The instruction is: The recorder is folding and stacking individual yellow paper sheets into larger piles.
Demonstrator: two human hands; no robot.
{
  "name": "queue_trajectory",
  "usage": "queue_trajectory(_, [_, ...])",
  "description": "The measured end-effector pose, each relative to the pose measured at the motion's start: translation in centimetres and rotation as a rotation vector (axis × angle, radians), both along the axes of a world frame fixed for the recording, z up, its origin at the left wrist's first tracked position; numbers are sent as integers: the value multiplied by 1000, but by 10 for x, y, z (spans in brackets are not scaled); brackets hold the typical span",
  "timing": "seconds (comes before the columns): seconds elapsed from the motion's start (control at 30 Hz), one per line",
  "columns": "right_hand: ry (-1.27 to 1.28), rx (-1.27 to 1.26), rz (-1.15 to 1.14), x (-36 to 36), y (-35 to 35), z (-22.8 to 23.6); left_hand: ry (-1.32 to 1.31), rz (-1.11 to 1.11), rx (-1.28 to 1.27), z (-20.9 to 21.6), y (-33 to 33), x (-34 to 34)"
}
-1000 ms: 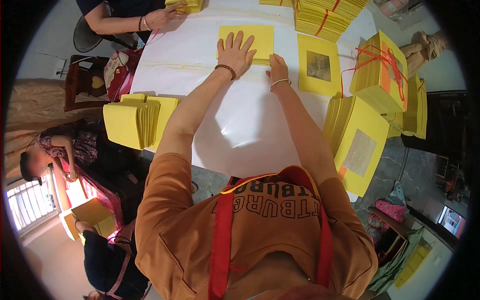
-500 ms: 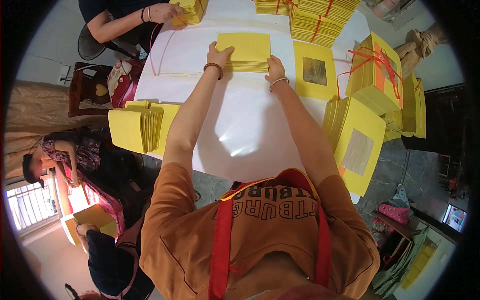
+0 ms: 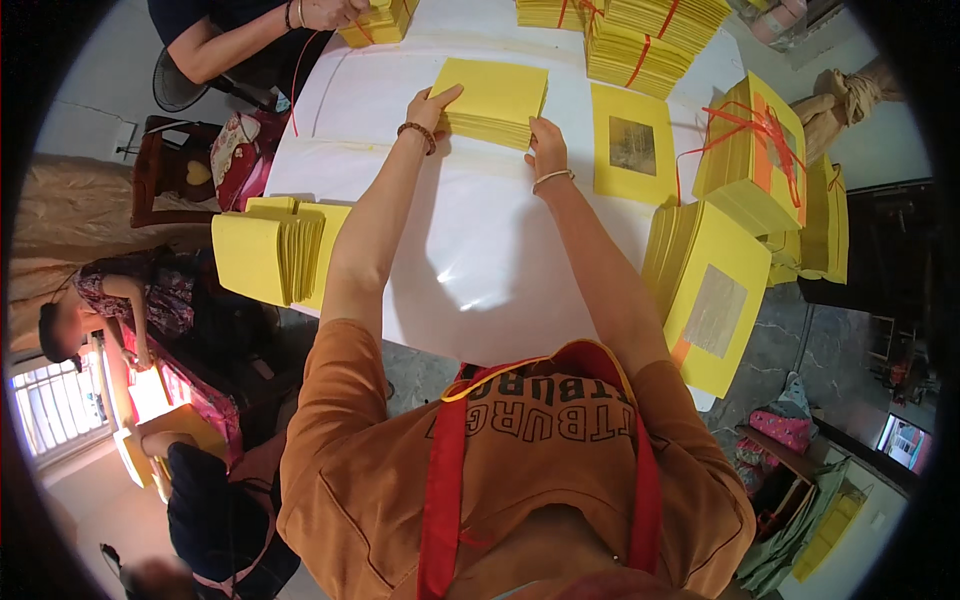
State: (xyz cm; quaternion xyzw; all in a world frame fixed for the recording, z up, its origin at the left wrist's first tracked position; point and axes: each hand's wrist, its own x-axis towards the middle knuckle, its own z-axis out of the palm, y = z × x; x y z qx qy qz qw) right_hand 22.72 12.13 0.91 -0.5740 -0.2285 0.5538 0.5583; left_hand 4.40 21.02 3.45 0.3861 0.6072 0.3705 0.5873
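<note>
A stack of yellow paper sheets [image 3: 492, 88] sits at the middle of the white table [image 3: 465, 230], slightly turned, with its near edges showing several layers. My left hand [image 3: 428, 108] grips its left side, thumb laid over the top sheet. At the near right corner, the curled fingers of my right hand [image 3: 546, 148] press against the edge. Just right of that hand lies a flat yellow sheet with a dark printed square [image 3: 632, 148]. Part of the fingers of both hands is hidden by the stack.
Piled yellow bundles [image 3: 640, 50] tied with red string stand at the far right. A big tied bundle [image 3: 728, 165] and a fanned pile [image 3: 715, 300] line the right edge. Folded yellow stacks [image 3: 265, 255] sit left. A co-worker's hand [image 3: 335, 12] touches another bundle at far left.
The stack has turned a little, its right side now tilted and its near right corner shifted. My right hand has slid slightly toward me and left along the corner; the left keeps its grip.
</note>
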Motion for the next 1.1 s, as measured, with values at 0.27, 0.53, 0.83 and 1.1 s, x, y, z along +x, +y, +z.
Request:
queue_trajectory(0.27, [69,73,-151,17,23,-11,-61,72,50,1,-5,29])
queue_trajectory(0.53, [-83,38,-30,21,19,-3,216,45,163,6,-5,35])
queue_trajectory(0.83, [-101,122,-59,10,17,-11,365,83,334,-33,2,17])
queue_trajectory(1.1, [-264,280,-165,37,48,-38,91,-26,79,2,10,32])
